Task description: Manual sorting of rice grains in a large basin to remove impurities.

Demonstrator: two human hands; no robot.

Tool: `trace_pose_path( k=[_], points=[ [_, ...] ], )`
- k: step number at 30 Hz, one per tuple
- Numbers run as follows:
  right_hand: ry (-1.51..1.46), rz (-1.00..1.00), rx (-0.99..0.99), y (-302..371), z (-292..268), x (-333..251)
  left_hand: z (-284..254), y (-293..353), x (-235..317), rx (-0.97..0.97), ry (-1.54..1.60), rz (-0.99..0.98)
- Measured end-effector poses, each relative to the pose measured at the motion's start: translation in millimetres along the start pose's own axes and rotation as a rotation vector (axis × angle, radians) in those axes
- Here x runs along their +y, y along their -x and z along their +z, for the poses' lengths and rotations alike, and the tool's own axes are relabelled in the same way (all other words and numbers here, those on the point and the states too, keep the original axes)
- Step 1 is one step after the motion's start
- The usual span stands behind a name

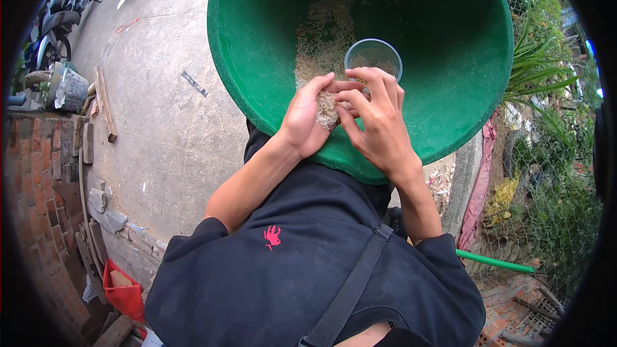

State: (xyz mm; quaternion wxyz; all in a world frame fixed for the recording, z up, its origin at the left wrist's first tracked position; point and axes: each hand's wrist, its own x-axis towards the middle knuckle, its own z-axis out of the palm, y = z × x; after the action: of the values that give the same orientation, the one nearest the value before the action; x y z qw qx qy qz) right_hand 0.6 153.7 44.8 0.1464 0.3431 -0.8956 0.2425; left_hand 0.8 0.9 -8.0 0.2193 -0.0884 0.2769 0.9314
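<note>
A large green plastic basin is tilted toward me over my lap. Over its near rim, my left hand is cupped palm up, holding a small heap of pale grain. The thumb and index fingertips of my right hand pinch at that heap, and whatever sits between them is too small to make out. More loose grain lies spread along the basin's inner wall. Just beyond my right fingers stands a clear round plastic cup inside the basin. Some grain shows through it, while my fingers cover its near side.
Concrete ground stretches to the left, with a parked motorbike and a grey bucket. A brick wall and red bag are at lower left. Wire fencing with plants runs along the right, near a green pole.
</note>
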Motion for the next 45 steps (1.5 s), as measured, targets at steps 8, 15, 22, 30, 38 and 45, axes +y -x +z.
trace_pose_path(
  k=[8,15,22,30,38,45],
  points=[
    [-0.023,-0.024,-0.03,1.3,2.3,-1.1,3.4,4.1,0.4,0.018,0.014,0.004],
    [-0.025,-0.034,-0.018,1.6,4.4,0.8,3.4,4.8,-1.1,0.055,0.05,0.028],
    [-0.04,-0.033,0.047,1.7,5.0,2.2,3.7,3.3,-0.8,0.045,0.095,0.054],
    [-0.167,-0.016,0.163,-1.3,2.3,3.5,-5.1,-2.9,-3.3,-0.069,0.111,0.038],
    [-0.244,0.157,0.32,-1.2,-2.3,0.1,5.9,1.3,2.7,-0.055,0.007,0.016],
    [0.149,0.196,0.405,-1.0,1.7,10.9,6.8,2.4,2.3,-0.018,-0.011,-0.017]
  ],
)
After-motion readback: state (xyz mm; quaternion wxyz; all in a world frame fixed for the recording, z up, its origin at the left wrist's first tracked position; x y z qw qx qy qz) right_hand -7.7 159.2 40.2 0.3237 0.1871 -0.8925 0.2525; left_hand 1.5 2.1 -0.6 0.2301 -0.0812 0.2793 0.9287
